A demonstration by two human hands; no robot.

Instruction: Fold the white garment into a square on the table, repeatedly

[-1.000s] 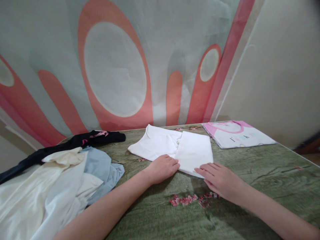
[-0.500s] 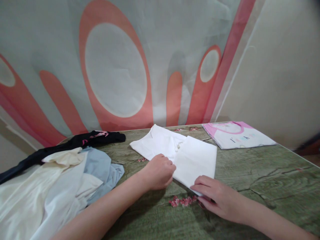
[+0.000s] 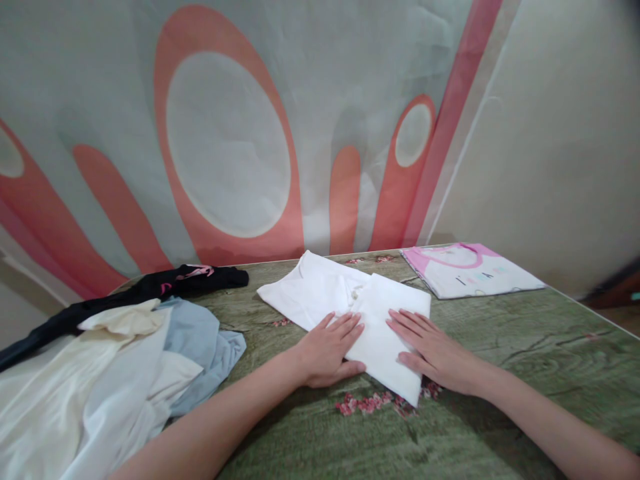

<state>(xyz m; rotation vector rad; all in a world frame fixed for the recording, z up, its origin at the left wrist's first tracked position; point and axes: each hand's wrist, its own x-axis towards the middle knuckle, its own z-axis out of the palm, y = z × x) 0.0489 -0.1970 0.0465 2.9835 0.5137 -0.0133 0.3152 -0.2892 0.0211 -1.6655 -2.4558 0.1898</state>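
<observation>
A white, partly folded garment (image 3: pixel 320 287) lies at an angle on the table, its right part doubled over into a flat panel. On the near left edge of that panel rests my left hand (image 3: pixel 330 350), palm down with fingers stretched out. My right hand (image 3: pixel 433 347) lies flat on the panel's right side, fingers extended and thumb apart. Neither hand grips the cloth. A small crumpled gap shows at the fold's edge, beyond my left fingertips.
A folded white and pink T-shirt (image 3: pixel 473 270) lies at the back right. On the left are a heap of cream, white and light blue clothes (image 3: pixel 120 373) and a black garment (image 3: pixel 200 279). The wood-patterned table (image 3: pixel 525 347) meets a printed wall sheet (image 3: pixel 320 120) behind.
The white garment has turned, its near right corner coming towards me. Both hands have gone from pinching its near edge to lying flat on top. The other clothes stay put.
</observation>
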